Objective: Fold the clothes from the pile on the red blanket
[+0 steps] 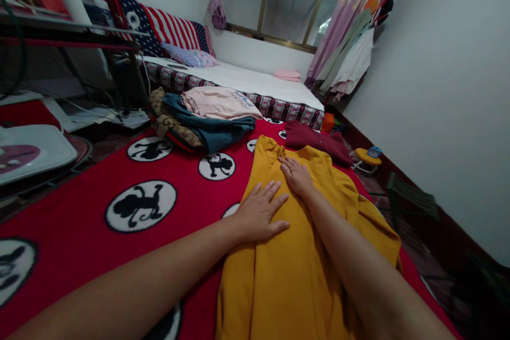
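A mustard-yellow long-sleeved garment (287, 287) is spread over a red blanket (191, 196) printed with black figures in white circles. My left hand (261, 212) lies flat on the garment's left side, fingers spread. Farther up, my right hand (295, 175) rests on the cloth below the collar (271, 146), its fingers stretched out. The garment's right side is bunched, with a sleeve (378, 223) beside my right forearm. Its lower end runs out of view at the bottom.
Beyond it lie a folded maroon garment (316, 141) and a pile with a pink shirt (219, 102), teal cloth (227, 130) and a brown patterned item (177, 127). A white-topped bed (247, 77) stands behind. At left is a cluttered desk (71, 32); at right, a dark stool (412, 196).
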The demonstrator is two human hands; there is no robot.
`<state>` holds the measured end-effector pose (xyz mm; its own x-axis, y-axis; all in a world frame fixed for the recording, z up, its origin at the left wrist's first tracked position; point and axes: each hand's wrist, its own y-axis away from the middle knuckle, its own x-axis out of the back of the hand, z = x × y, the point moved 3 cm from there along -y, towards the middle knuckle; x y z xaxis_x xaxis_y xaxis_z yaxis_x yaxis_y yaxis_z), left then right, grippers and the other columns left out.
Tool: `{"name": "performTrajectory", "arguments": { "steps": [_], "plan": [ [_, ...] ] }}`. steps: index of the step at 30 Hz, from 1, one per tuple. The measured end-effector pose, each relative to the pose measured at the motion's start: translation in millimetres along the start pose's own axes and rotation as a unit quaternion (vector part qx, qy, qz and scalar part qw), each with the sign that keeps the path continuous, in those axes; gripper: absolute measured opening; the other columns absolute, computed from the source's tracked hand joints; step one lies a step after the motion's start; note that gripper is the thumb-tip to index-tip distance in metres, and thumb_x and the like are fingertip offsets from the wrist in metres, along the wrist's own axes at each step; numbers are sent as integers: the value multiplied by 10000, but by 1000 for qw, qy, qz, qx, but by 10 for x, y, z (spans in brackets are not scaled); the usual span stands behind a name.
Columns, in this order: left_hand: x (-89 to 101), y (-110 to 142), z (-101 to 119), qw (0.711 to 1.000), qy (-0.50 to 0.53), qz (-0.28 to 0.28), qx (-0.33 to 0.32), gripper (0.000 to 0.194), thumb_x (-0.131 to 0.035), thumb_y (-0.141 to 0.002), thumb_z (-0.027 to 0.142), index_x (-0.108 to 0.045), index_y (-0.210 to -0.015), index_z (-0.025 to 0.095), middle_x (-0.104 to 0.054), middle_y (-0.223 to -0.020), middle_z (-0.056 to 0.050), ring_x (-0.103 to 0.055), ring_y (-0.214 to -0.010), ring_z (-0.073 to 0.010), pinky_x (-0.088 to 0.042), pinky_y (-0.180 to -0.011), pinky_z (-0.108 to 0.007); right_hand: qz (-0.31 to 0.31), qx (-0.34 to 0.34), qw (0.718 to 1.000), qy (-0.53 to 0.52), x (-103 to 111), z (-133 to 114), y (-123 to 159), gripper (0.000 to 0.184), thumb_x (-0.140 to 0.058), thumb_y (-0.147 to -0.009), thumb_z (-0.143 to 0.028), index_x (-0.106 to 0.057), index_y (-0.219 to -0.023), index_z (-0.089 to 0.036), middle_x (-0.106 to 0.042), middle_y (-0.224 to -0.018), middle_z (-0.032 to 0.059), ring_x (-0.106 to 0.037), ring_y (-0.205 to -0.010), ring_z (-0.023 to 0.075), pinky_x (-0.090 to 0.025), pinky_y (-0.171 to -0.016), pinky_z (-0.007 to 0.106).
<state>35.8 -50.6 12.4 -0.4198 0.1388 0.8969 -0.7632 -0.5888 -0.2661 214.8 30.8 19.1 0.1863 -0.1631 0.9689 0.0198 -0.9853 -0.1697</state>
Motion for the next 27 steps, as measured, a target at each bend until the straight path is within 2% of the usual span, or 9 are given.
{"name": "performTrajectory", "arguments": {
  "steps": [6,9,12,15,18,20,22,25,27],
  "plan": [
    [-5,-4,3,1000,-12,-8,3,700,-449,-864,621,-400,-1443,230,-215,-1571,-135,-178,-1453,-295,-144,-1164,-505,-2,30,999,39,136,-94,261,487,-285,-1000,-349,-412,-1436,-172,-416,-1485,110,-346,-1386,225,-302,-1111,403],
    [-26,-6,-13,1000,-8,2,8,683,-466,-859,607,-415,-1433,239,-242,-1565,-127,-205,-1446,-297,-145,-1162,-497,-4,44,997,63,366,19,538,444,-410,-959,-361,-501,-1365,-208,-526,-1399,78,-502,-1257,205,-396,-1024,312],
    [-37,-6,-19,1000,-5,12,1,675,-468,-857,608,-437,-1419,236,-243,-1565,-124,-209,-1445,-291,-141,-1165,-480,47,-51,992,110,725,359,853,367,-454,-913,-276,-605,-1244,-224,-634,-1258,69,-619,-1070,219,-468,-865,300],
    [-38,-6,-12,1000,-18,6,2,680,-440,-870,612,-426,-1430,226,-232,-1566,-134,-198,-1448,-288,-140,-1165,-484,68,-190,963,179,1098,837,1177,358,-468,-857,-224,-661,-1158,-212,-653,-1204,105,-647,-988,253,-472,-738,320],
    [-30,-8,6,999,-38,-9,7,683,-425,-882,605,-407,-1444,218,-213,-1570,-140,-179,-1454,-284,-151,-1163,-486,-34,-317,927,198,1311,1295,1514,321,-540,-821,-399,-717,-997,-197,-701,-1033,136,-662,-872,278,-443,-624,317],
    [-22,-10,20,999,-48,-13,10,677,-423,-887,601,-403,-1447,220,-206,-1573,-134,-174,-1456,-278,-153,-1165,-478,-146,-345,919,121,1294,1482,1739,429,-550,-793,-553,-721,-832,-161,-708,-806,132,-652,-699,247,-409,-542,292],
    [-16,-10,31,998,-57,-15,13,671,-419,-890,601,-403,-1447,226,-205,-1574,-128,-176,-1456,-272,-156,-1167,-472,-222,-324,920,5,1187,1530,1931,502,-574,-751,-629,-699,-750,-142,-674,-656,100,-606,-570,195,-379,-486,261],
    [-9,-7,41,997,-68,-15,15,664,-411,-894,603,-406,-1444,232,-212,-1574,-121,-184,-1454,-267,-166,-1166,-468,-207,-262,937,-99,1027,1457,2091,375,-714,-660,-495,-688,-807,-152,-688,-687,57,-603,-592,163,-391,-496,223],
    [-9,-3,43,997,-71,-14,15,662,-407,-896,602,-403,-1445,231,-213,-1574,-119,-190,-1452,-269,-174,-1164,-473,-177,-265,941,-116,991,1433,2131,253,-716,-642,-352,-669,-802,-162,-688,-685,40,-605,-581,158,-397,-493,217]
  ]
}}
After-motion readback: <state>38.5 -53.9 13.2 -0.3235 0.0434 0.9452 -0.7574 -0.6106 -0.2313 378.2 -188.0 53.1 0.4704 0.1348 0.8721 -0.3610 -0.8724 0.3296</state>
